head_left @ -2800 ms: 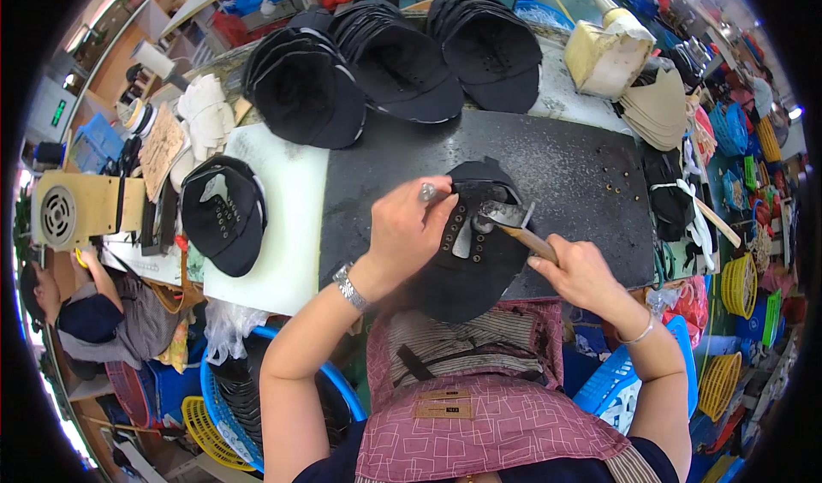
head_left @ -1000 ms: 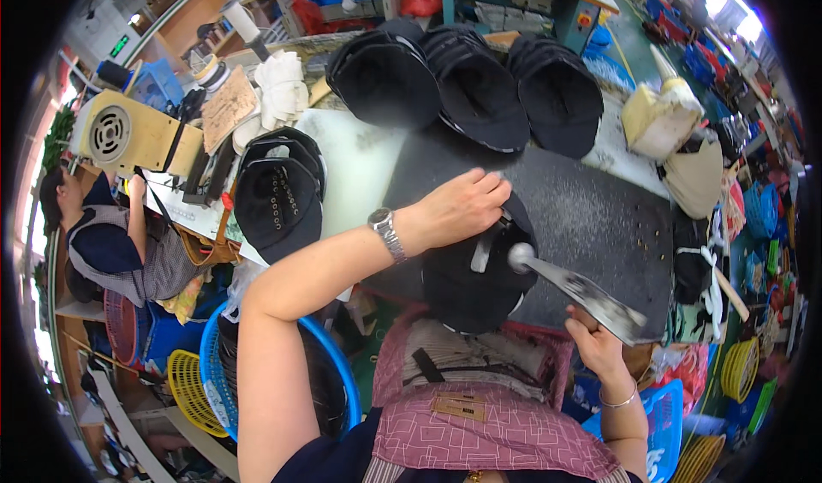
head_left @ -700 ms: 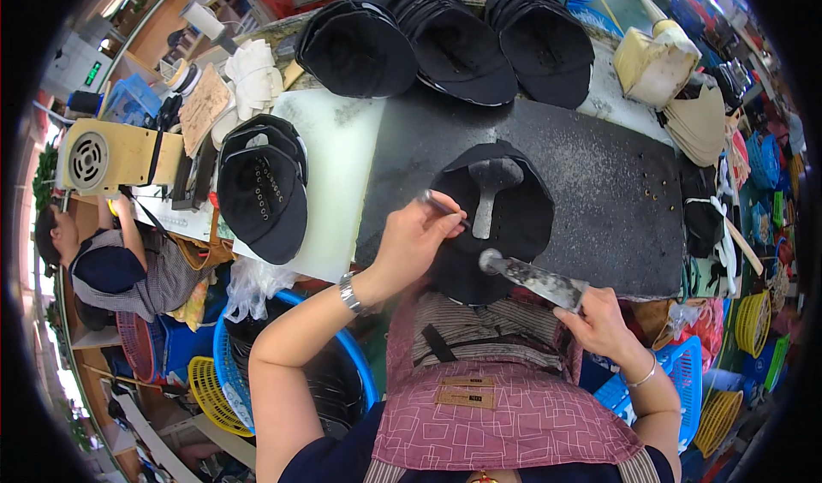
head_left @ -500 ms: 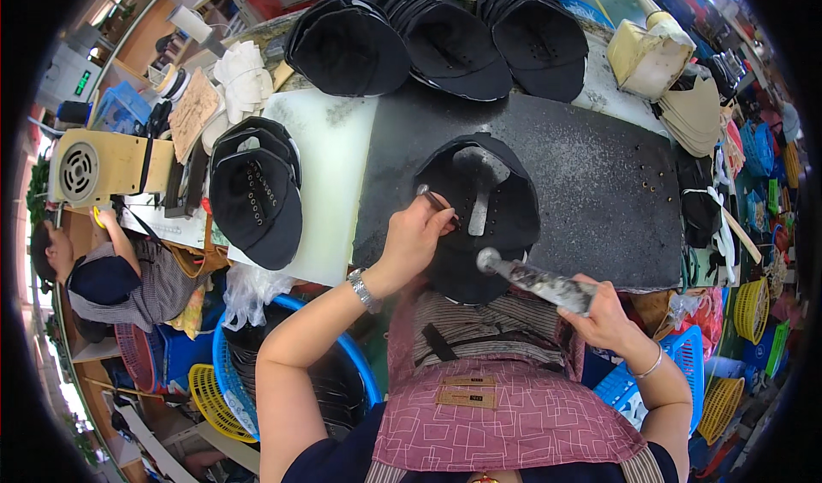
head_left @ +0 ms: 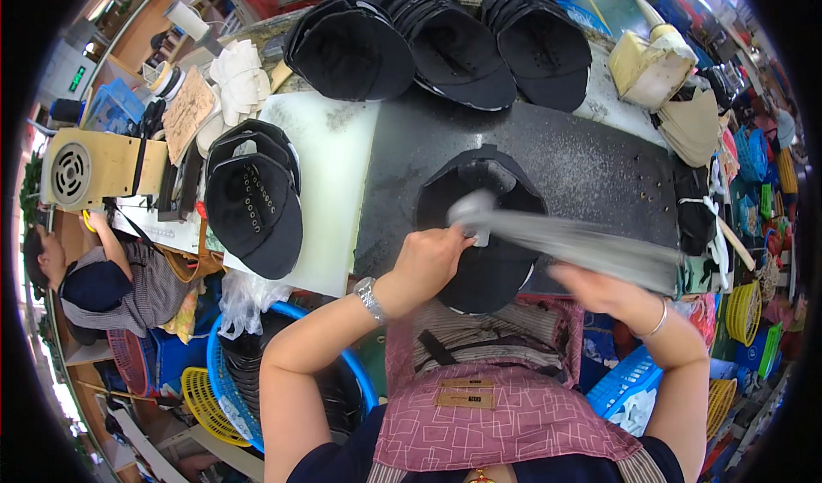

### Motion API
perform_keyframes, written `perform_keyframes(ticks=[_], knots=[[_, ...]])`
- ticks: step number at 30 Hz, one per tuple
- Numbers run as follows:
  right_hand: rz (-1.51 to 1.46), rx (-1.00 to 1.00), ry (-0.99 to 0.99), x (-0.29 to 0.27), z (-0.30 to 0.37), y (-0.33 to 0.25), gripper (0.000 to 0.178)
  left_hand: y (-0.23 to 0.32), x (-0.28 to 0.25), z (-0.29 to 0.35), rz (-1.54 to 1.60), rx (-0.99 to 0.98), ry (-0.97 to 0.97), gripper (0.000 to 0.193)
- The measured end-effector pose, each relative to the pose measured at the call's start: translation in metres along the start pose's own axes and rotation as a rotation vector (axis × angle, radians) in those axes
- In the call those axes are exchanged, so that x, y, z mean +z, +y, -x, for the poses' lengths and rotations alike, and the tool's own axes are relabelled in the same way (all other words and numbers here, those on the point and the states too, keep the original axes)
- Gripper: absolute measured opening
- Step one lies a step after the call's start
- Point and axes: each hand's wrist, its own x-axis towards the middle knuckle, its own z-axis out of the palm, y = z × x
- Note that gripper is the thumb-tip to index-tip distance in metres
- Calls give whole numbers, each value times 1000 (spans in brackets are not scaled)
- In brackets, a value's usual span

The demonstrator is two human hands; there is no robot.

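A black cap (head_left: 479, 290) lies open side up on the dark work mat (head_left: 591, 175) in front of me, its brim toward me. My left hand (head_left: 428, 265) is closed over the cap's left side, pinching a short metal punch, which is mostly hidden now. My right hand (head_left: 595, 288), smeared by motion, grips a metal hammer (head_left: 574, 239). The hammer is blurred too; its rounded end is over the cap, close to my left fingertips. Whether it touches the punch I cannot tell.
Several stacked black caps (head_left: 355, 55) line the back. More caps (head_left: 254, 196), the top one with rows of metal eyelets, sit left on a white board (head_left: 330, 158). Small rings (head_left: 648, 197) lie at the mat's right. A blue basket (head_left: 224, 397) stands below left; another person (head_left: 128, 277) is far left.
The hammer has swung up and left from below the cap's right edge to over my left fingers. My left hand has moved slightly right and down, and its punch is now covered.
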Motion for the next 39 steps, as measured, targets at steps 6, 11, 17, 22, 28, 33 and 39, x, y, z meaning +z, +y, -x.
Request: perform_keyframes(ticks=[6,11,17,22,28,33,39], knots=[[61,447,20,-6,-6,-8,24,-15,13,-4,553,-525,151,10],[-228,120,300,-40,-17,-41,19,-10,10,-2,240,-267,119,8],[136,261,-41,4,1,12,26,-8,10,-12,-58,-81,-7,10],[70,313,115,-17,-7,-12,27,-17,17,-15,475,-461,147,11],[-674,-188,523,-24,-30,-42,12,-7,12,-16,135,-210,72,12],[137,341,16,-7,-3,10,24,-14,14,-28,376,-377,103,13],[51,351,188,-32,-15,-17,23,-21,22,-31,491,-497,196,13]])
